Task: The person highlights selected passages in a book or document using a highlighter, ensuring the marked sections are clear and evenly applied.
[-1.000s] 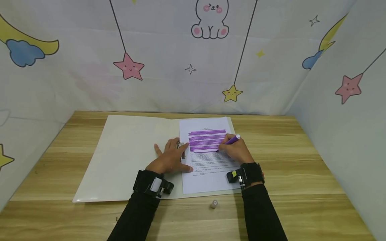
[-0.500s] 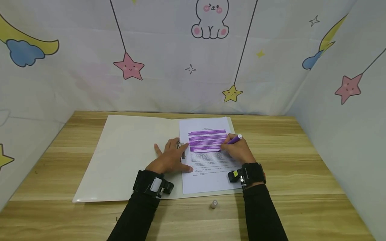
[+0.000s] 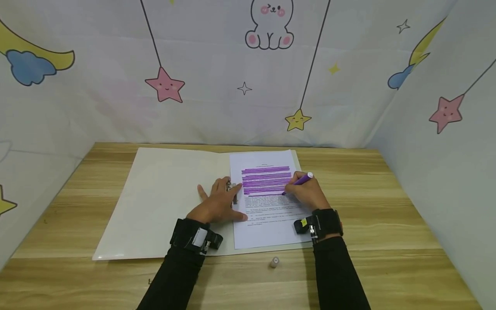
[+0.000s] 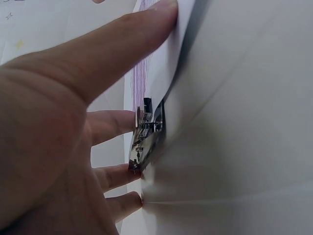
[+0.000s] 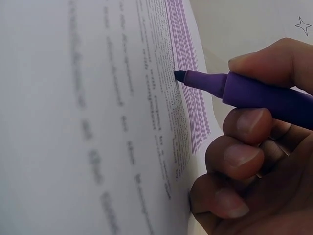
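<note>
A purple highlighter (image 5: 266,98) is pinched between the thumb and fingers of my right hand (image 3: 308,191), its dark tip on the printed sheet (image 3: 267,239). Purple strokes (image 3: 266,181) cover the upper lines of text; the lower lines are plain black print. My left hand (image 3: 218,204) lies spread at the sheet's left edge, with its thumb on the paper. Its fingers reach around a metal clip (image 4: 144,139) on the spine side of an open white folder (image 3: 162,198) under the sheet. In the left wrist view the fingertips touch beside the clip.
A small pale cap (image 3: 274,262) stands on the wooden table (image 3: 387,267) just in front of the folder. White cloth walls (image 3: 217,56) with printed stars and clouds close off the back and both sides.
The highlighter tip and my right hand have slid a little to the right along a line of text, leaving a longer purple stroke. My left hand has stayed in place.
</note>
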`<state>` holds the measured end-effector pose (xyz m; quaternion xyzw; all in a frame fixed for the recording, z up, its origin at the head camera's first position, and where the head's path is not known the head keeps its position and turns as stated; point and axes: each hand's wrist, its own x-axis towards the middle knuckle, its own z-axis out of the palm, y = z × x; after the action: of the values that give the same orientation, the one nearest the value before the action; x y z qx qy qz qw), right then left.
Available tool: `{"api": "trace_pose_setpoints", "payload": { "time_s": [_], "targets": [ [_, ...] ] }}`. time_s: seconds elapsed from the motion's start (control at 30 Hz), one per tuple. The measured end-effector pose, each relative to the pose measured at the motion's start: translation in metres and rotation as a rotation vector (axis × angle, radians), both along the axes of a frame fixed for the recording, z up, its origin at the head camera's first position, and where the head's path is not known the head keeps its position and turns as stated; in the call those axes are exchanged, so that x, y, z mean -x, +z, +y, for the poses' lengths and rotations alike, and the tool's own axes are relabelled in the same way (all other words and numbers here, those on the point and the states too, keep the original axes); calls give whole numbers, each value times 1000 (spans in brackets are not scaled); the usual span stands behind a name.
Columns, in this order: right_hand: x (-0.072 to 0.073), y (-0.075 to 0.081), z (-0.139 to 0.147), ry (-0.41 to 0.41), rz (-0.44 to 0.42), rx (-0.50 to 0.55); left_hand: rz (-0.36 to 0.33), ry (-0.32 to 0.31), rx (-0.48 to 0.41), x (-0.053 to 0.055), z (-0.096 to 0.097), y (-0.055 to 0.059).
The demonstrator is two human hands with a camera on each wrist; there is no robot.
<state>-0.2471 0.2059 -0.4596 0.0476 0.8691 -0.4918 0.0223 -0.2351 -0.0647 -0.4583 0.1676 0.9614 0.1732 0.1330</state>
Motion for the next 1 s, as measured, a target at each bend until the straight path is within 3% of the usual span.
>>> {"api": "trace_pose_setpoints", "payload": {
  "time_s": [1.0],
  "targets": [
    [1,-1,9,-29,-15,10,-13,6,5,0,0,2]
  ]
}}
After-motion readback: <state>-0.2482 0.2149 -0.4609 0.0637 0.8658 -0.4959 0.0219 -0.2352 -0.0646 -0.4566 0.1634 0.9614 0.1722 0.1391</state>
